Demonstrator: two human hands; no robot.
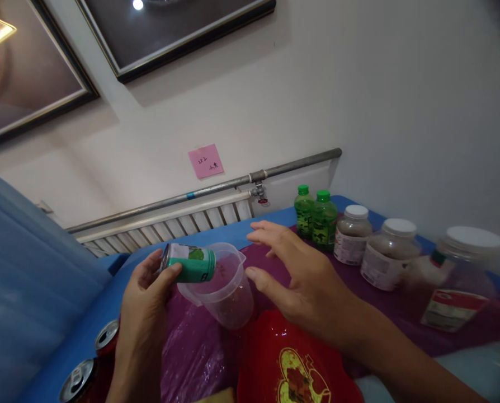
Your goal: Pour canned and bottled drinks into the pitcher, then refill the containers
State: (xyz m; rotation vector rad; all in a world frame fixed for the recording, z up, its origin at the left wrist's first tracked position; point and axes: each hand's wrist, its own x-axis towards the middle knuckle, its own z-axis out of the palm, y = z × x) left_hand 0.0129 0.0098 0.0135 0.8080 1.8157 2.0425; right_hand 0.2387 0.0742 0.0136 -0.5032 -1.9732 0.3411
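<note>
My left hand (143, 310) grips a small green can (190, 263) and holds it tipped on its side over the mouth of a clear plastic measuring jug (227, 291). A thin layer of reddish liquid tints the jug. My right hand (300, 274) hovers just right of the jug with its fingers spread and holds nothing. The jug stands on a purple plastic sheet (191, 347).
Two green bottles (316, 219) and three white-lidded jars (390, 254) line the right side by the wall. Two red drink cans (90, 364) stand at the lower left. A red bag with a yellow print (292, 364) lies in front. A radiator (170, 221) and pipe run behind the blue table.
</note>
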